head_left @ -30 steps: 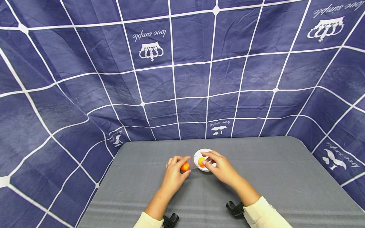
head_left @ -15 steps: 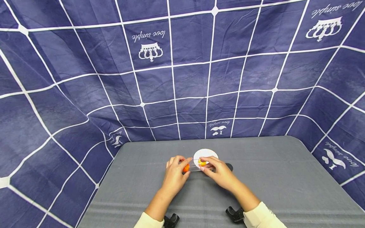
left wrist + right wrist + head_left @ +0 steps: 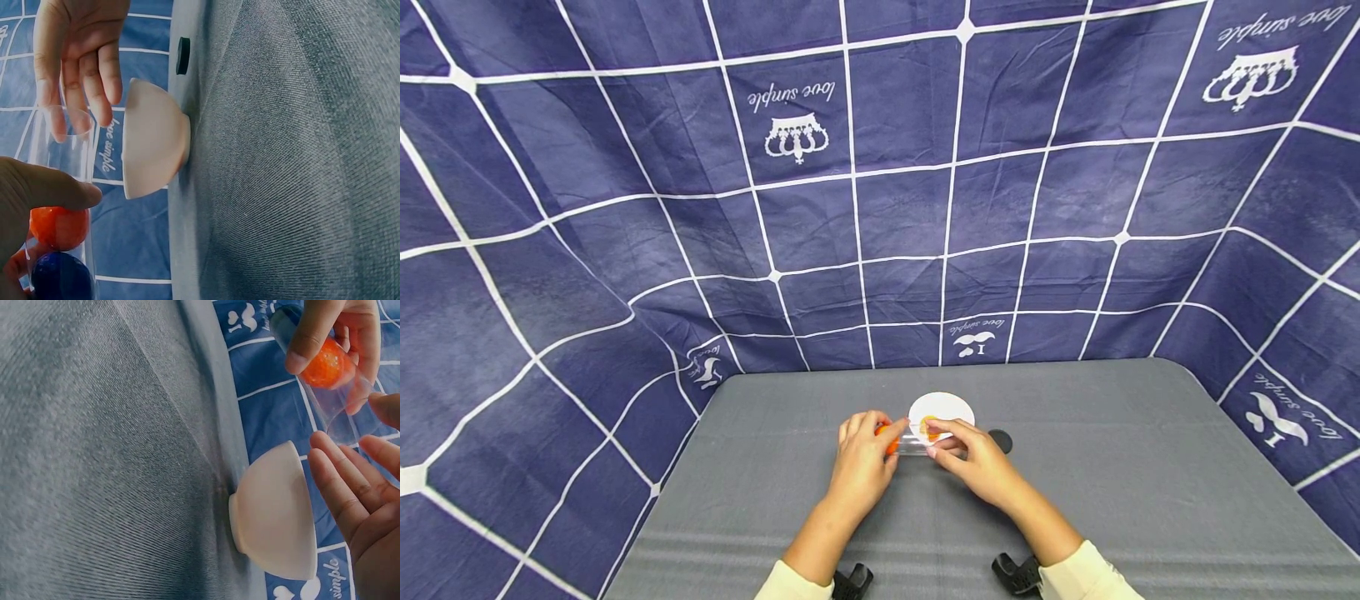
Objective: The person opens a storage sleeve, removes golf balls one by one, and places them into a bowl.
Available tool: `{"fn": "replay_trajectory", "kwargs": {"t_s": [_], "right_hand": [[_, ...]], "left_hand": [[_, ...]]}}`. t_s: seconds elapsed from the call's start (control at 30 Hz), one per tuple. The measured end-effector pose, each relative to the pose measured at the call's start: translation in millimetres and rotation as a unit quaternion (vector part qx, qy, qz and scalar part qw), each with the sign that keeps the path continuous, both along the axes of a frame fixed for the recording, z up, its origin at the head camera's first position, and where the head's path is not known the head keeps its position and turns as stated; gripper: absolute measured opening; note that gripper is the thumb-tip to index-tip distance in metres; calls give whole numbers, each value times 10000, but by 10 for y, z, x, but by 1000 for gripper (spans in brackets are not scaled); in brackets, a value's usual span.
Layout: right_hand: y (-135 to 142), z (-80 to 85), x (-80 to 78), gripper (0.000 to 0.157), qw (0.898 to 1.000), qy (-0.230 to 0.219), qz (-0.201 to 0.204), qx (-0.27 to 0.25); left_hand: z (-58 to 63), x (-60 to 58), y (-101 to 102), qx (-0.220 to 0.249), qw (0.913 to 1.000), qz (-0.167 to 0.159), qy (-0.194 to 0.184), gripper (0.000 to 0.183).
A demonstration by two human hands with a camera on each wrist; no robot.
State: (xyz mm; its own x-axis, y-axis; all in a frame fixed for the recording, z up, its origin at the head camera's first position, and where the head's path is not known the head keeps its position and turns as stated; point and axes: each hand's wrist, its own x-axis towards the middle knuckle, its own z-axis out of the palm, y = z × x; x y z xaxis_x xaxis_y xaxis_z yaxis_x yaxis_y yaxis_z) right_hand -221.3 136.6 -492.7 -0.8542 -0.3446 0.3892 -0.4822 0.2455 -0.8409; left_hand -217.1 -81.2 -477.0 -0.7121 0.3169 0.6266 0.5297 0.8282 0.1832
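My left hand grips a clear tube from the side. Inside the tube, an orange ball sits against a dark blue ball near the left hand. Thumb and forefinger of my right hand straddle the tube's open end, fingertips right at its rim, while the other fingers extend loosely. Just beyond, a white bowl stands upright on the table. A yellow-orange ball shows over the bowl in the head view, partly covered by the right fingers and the tube; the wrist views hide it.
A small flat black disc lies on the grey table right of the bowl. A blue cloth with white lines hangs behind and at both sides. Black wrist mounts are by both sleeves.
The right hand has drawn back slightly from over the bowl, its fingers now at the tube's end. The tube shows more clearly across the bowl's near edge. The black disc has come into view.
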Motion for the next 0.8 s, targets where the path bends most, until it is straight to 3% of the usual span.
{"fn": "replay_trajectory", "kwargs": {"t_s": [0.27, 0.8], "right_hand": [[-6, -33, 22, 46, 9983, -470, 108, -326], [-16, -110, 34, 49, 9891, -1074, 344, -944]], "left_hand": [[26, 2, 5, -233, 9991, -23, 340, 58], [48, 22, 30, -573, 9978, 114, 310, 61]]}}
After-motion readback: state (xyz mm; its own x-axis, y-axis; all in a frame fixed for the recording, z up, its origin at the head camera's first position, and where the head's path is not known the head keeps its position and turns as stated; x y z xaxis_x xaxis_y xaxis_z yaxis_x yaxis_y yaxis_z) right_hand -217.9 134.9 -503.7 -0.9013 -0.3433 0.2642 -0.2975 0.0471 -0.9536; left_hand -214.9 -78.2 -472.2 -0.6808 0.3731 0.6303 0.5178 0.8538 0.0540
